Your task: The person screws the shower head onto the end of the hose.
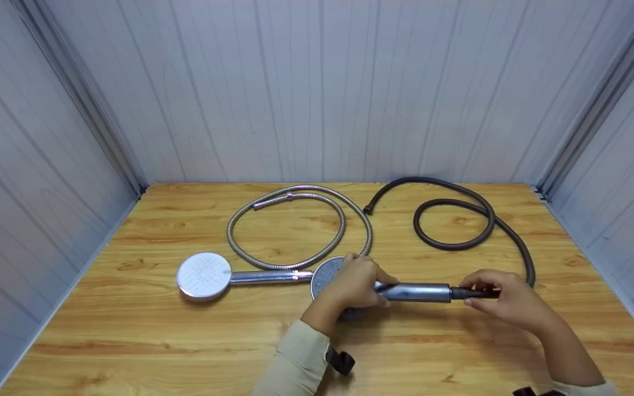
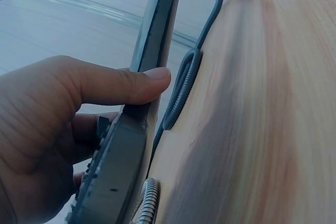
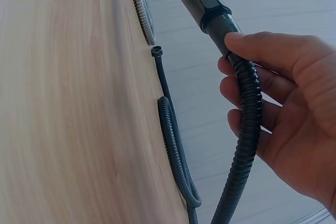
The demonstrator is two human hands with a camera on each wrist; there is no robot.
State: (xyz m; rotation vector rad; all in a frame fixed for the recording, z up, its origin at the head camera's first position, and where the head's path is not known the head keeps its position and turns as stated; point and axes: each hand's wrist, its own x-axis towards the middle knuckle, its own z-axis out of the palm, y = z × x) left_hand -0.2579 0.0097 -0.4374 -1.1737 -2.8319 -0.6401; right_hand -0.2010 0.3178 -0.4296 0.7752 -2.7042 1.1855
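Note:
My left hand [image 1: 356, 280] grips a dark grey shower head [image 1: 327, 273] at the neck, thumb lying across the handle [image 1: 419, 292] in the left wrist view. The shower head is held above the table, its handle pointing right. At the handle's end, my right hand [image 1: 507, 300] pinches the connector [image 3: 219, 29] of a black shower hose [image 3: 247, 103] between thumb and fingers. Connector and handle meet end to end; how far they are screwed together cannot be seen. From the right hand the hose runs back to a loop on the table.
A chrome shower head [image 1: 205, 276] lies on the wooden table [image 1: 185, 341] at the left. Its handle points toward the left hand, and a coiled silver hose [image 1: 300, 190] lies behind it. The black hose's free end [image 1: 369, 209] rests near the back. Pale panel walls [image 1: 317, 93] enclose three sides.

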